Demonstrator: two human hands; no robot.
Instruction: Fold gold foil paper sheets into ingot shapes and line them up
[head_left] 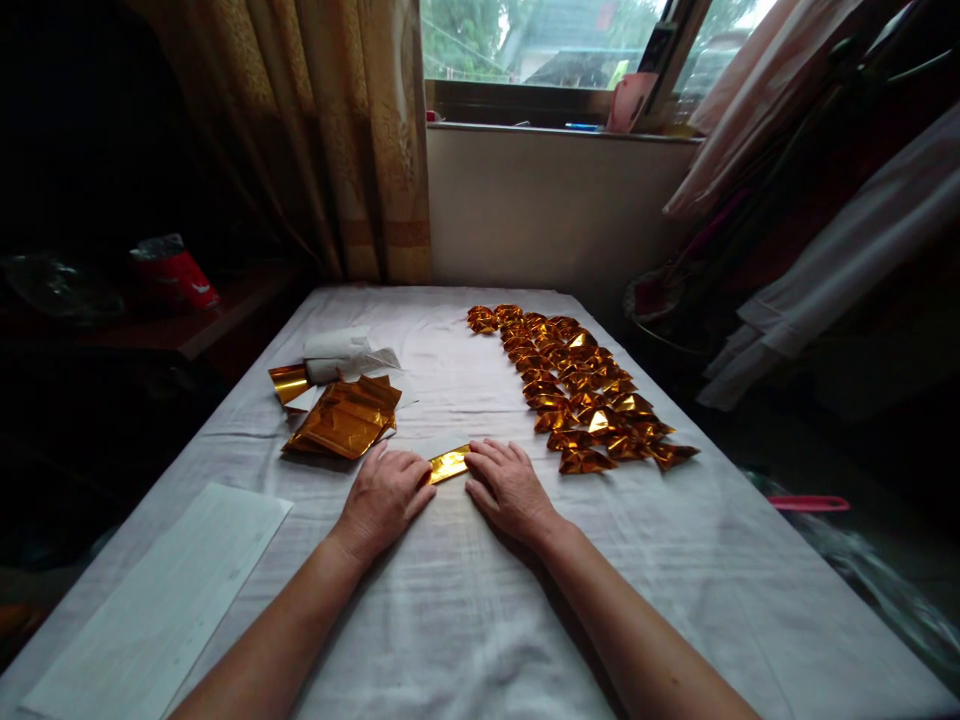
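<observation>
A narrow folded strip of gold foil paper point(449, 464) lies on the white cloth, its shiny face up. At its left end my left hand point(384, 495) is closed, thumb and fingers on the paper. My right hand point(510, 485) grips the right end in the same way, and both hands cover the strip's ends. Just beyond my left hand is a loose stack of flat gold foil sheets point(345, 415). To the right of my right hand, several folded gold foil ingots point(589, 400) sit in rows running toward the far edge.
A white cloth covers the table point(480, 620). A long white paper sheet point(161, 600) lies at the left. Behind the foil stack is a white roll point(337, 345). A red container point(174, 275) stands on a dark side surface. A pink handle point(810, 503) shows past the right edge.
</observation>
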